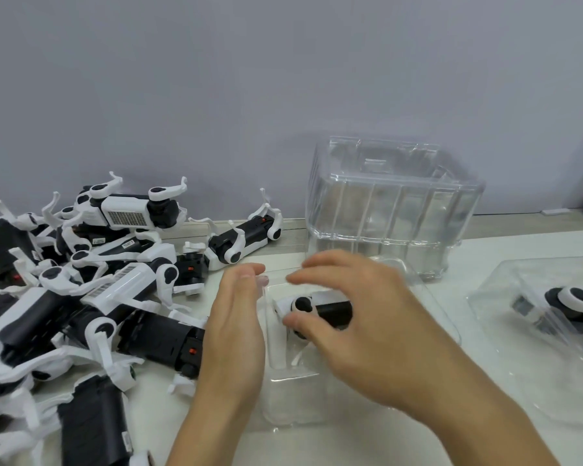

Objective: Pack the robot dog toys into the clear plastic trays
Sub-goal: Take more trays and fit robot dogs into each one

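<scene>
A black and white robot dog toy (317, 309) lies in a clear plastic tray (293, 398) at the centre of the table. My right hand (360, 317) hovers over it with fingers spread and curved, blurred, its thumb touching the toy's side. My left hand (236, 327) stands edge-on with flat fingers against the tray's left wall. A heap of several more robot dog toys (81, 297) covers the table's left side.
A tall stack of empty clear trays (384, 210) stands behind the hands against the grey wall. At the right edge another clear tray (525, 348) holds a packed robot dog (572, 306). The pale tabletop (451, 264) shows between them.
</scene>
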Available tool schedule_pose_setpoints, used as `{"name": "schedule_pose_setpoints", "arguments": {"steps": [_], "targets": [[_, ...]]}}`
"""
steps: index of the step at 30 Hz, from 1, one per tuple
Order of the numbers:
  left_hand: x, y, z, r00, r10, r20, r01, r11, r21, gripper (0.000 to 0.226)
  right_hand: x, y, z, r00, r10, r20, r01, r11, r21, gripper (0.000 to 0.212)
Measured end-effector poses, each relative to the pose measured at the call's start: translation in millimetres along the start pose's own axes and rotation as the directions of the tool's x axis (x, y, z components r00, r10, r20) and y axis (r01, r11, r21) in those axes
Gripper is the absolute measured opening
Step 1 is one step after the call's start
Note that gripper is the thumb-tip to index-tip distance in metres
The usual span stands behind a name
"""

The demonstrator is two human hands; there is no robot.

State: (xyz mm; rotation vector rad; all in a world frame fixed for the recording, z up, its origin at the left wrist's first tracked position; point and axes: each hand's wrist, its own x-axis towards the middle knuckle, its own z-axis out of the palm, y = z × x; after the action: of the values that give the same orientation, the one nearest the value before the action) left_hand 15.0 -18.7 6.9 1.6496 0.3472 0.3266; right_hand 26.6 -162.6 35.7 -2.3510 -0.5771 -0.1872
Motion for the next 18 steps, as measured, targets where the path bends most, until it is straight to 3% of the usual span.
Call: {"name": "schedule_pose_setpoints", "arguments": {"steps": [3,10,15,18], "targets": [[0.2,1.3,1.3,0.999,-0.021,-0.025,0.02,0.999,-0.027,0.033,1.2,-1.3,12.3,0.999,-0.008,0.045,0.014,0.99,-0.139,0.02],[0.7,0.9,1.7,1.0,0.003,0.002,-0.003,1.0,-0.003,0.029,1.0,-6.3,11.2,0.999,0.04,0.014,-0.036,0.98,-0.194,0.018],[2.3,0.6,-0.3,1.0,-0.004,0.006,0.004,1.0,0.0,0.024,0.3,-2.7,11.1,1.0,0.007,0.023,-0.003,0.991,-0.136,0.024],[2.2,2.8,-3.4,1.0,-0.002,0.011,0.002,1.0,-0.001,0.029,0.8,-1.3,11.5,0.995,0.022,-0.095,-0.023,1.0,-0.014,0.019]]}}
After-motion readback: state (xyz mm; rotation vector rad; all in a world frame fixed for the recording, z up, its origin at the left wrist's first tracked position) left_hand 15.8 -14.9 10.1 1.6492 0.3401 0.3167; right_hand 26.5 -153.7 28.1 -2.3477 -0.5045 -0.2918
